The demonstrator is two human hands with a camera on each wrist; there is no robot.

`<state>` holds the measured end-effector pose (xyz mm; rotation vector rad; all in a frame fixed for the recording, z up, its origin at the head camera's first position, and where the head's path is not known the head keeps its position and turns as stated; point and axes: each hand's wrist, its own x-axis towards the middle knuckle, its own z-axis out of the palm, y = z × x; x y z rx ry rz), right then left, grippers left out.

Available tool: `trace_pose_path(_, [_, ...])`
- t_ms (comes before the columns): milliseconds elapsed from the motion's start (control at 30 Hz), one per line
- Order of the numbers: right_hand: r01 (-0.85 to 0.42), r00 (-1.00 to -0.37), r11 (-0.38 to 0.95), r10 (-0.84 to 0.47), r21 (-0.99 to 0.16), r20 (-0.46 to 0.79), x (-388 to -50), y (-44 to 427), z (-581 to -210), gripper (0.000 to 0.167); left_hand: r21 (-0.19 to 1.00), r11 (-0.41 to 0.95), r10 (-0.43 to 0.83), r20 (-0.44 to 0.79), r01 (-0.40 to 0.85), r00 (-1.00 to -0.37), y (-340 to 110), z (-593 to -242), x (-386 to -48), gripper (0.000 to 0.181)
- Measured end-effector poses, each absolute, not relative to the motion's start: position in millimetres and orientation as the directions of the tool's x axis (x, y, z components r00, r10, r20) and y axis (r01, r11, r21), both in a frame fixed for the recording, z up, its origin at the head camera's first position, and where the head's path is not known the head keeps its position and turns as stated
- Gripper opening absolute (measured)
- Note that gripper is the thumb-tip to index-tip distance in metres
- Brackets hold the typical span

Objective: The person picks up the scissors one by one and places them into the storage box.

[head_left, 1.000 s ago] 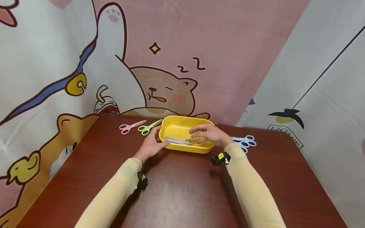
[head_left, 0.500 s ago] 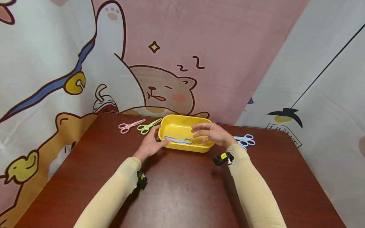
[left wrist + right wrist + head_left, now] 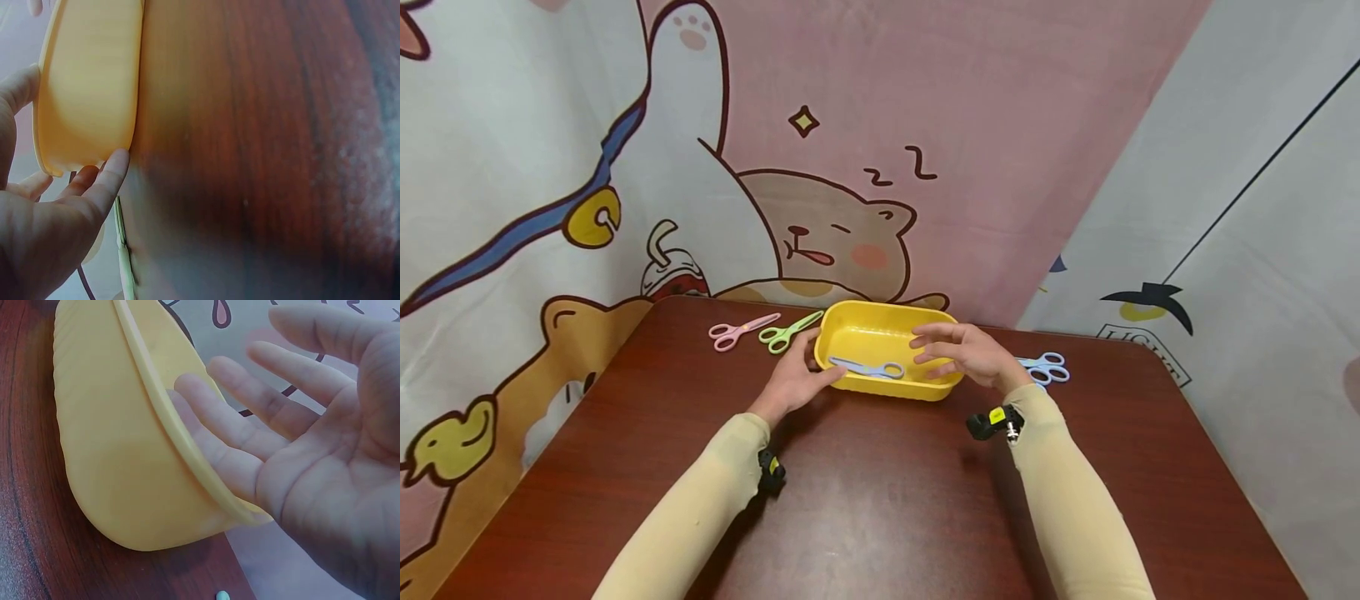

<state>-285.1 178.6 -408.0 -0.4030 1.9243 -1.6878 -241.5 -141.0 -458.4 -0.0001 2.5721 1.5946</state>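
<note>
A yellow plastic basket [image 3: 880,312] sits near the back of the table. Its left end is held by my left hand [image 3: 793,379], thumb at the front rim and fingers round the outer end wall; the left wrist view shows the fingers [image 3: 107,184] against that wall. Inside the basket, a pair of blue scissors [image 3: 868,367] lies along the front side. Over the right end hovers my right hand [image 3: 973,354], holding nothing, its fingers spread and slightly bent. In the right wrist view the fingers [image 3: 234,422] reach across the basket's rim.
To the left of the basket lie green scissors [image 3: 782,336] and pink scissors [image 3: 730,333]. Several blue scissors [image 3: 1048,367] lie right of my right hand, partly hidden by it. A printed cloth [image 3: 1000,150] hangs behind the dark red wooden table [image 3: 865,500].
My right hand has drifted slightly right, away from the middle of the basket. The left hand stays at the basket's left end, and the scissors inside keep their place.
</note>
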Motion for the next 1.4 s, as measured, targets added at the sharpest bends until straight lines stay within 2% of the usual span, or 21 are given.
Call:
trace_pose_path(233, [0.130,-0.827,0.135,-0.532,-0.982,-0.183,-282,186,-409,0.050,0.890,0.451,0.061,-0.100,-0.062,-0.993,-141,-458,-241,0.090])
trace_pose_path(700, [0.139,-0.869,0.036,-0.475,-0.990,-0.139,-276,205,-406,0.040,0.887,0.456,0.060,-0.110,-0.070,-0.992,-141,-458,-242,0.091])
trace_pose_path(1100, [0.077,-0.906,0.069,-0.412,-0.995,-0.099,-273,223,-405,0.034,0.883,0.464,0.065,-0.112,-0.069,-0.992,-142,-456,-242,0.090])
trace_pose_path(1400, [0.021,-0.934,0.142,-0.351,-0.990,-0.070,-270,235,-407,0.046,0.888,0.453,0.058,-0.124,-0.084,-0.991,-141,-453,-240,0.089])
